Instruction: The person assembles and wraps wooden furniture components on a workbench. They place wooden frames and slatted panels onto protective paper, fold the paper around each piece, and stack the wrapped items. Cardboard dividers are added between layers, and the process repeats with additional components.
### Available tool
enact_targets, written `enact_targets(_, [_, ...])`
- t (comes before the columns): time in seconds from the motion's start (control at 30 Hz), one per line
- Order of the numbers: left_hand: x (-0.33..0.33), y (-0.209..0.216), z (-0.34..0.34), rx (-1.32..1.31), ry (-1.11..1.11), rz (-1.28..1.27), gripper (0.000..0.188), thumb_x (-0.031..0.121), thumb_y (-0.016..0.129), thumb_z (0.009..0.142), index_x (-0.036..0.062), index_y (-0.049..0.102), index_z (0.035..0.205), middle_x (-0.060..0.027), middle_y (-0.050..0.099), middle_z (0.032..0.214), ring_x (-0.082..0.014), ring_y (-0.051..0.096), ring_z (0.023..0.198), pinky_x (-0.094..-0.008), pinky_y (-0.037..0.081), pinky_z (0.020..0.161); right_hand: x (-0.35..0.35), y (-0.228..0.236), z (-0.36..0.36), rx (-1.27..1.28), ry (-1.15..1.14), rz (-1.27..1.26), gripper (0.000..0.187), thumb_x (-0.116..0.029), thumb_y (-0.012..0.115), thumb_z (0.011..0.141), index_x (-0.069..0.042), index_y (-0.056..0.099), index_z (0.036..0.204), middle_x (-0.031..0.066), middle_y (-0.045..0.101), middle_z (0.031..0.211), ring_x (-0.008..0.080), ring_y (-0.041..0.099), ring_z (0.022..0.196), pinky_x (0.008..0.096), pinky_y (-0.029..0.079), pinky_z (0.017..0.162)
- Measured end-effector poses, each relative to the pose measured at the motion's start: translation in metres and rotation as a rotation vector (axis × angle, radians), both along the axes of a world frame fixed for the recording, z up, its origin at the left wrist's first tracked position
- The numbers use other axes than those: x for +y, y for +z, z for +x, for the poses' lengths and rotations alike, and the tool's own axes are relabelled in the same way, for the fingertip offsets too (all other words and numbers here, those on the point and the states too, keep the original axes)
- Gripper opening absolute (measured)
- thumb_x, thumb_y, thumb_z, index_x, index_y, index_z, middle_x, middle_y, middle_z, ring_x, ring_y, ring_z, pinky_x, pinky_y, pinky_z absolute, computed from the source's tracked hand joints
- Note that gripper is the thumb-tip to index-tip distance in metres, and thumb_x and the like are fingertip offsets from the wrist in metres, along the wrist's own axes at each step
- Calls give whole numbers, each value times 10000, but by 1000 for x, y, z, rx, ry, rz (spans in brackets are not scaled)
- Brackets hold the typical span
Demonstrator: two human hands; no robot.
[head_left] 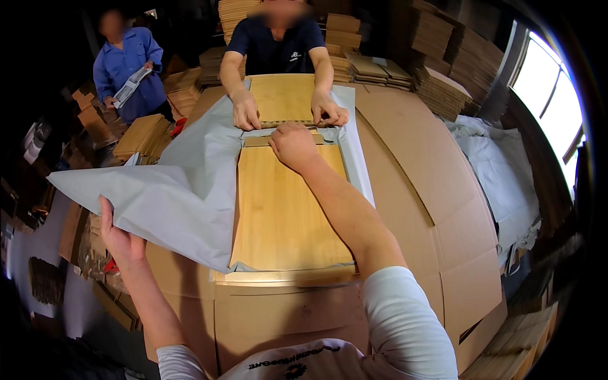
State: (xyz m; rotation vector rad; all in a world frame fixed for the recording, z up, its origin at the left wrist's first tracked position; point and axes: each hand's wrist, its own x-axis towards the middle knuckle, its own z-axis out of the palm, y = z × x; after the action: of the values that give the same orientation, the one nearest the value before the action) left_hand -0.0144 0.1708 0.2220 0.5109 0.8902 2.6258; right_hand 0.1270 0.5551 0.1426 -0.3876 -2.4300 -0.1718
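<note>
My left hand [121, 237] grips the near left edge of a thin grey sheet [174, 196] and holds it raised; part of the hand is behind the fold. The sheet also lies under and along the right side of a light wooden panel [285, 202]. At this panel's far end, my right hand [294, 147] rests with curled fingers beside a brown cardboard piece [256, 141]. What those fingers pinch, if anything, is hidden. Just beyond, a co-worker's two hands [246, 109] press on a dark narrow strip [278, 124] at the near edge of a second wooden panel [282, 95].
Brown cardboard [405, 183] covers the table beneath the panels. A person in blue [130, 69] stands back left holding a folded grey item [133, 87]. Cardboard stacks [440, 92] stand at the back. Crumpled pale sheeting [500, 171] lies right, near a bright window [548, 82].
</note>
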Motion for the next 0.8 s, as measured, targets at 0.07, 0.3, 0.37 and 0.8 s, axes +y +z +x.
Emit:
enact_targets(0.07, [-2, 0, 2, -2, 13, 10, 407, 249, 536, 1009, -2, 496, 1327, -123, 582, 1307, -284, 567, 1185, -440, 464, 1025, -4, 6, 1, 122, -35, 94, 289, -276, 676, 837, -47, 659, 1013, 96, 620, 1104, 297, 535, 1075, 452, 415, 936])
enact_targets(0.3, [-7, -1, -1, 12, 8, 17, 394, 239, 549, 1003, 1, 503, 1314, -125, 588, 1295, -287, 575, 1174, -447, 472, 1014, 6, -8, -2, 147, -169, 37, 536, -392, 652, 863, 33, 572, 1179, 178, 573, 1220, 381, 489, 1192, 504, 363, 1027])
enact_targets(0.37, [-9, -2, -2, 17, -3, 22, 392, 237, 550, 1002, 1, 505, 1313, -125, 592, 1290, -287, 577, 1174, -447, 474, 1013, 6, -7, -2, 131, -158, 2, 531, -393, 648, 866, 36, 577, 1170, 183, 574, 1215, 380, 500, 1175, 500, 370, 1021])
enact_targets(0.8, [-5, -2, -1, 35, 51, -30, 400, 266, 505, 1021, -8, 510, 1312, -119, 596, 1291, -271, 584, 1169, -430, 472, 1014, 8, -10, -3, 70, -145, -43, 370, -367, 643, 866, -10, 664, 963, 127, 637, 962, 304, 587, 972, 410, 476, 854])
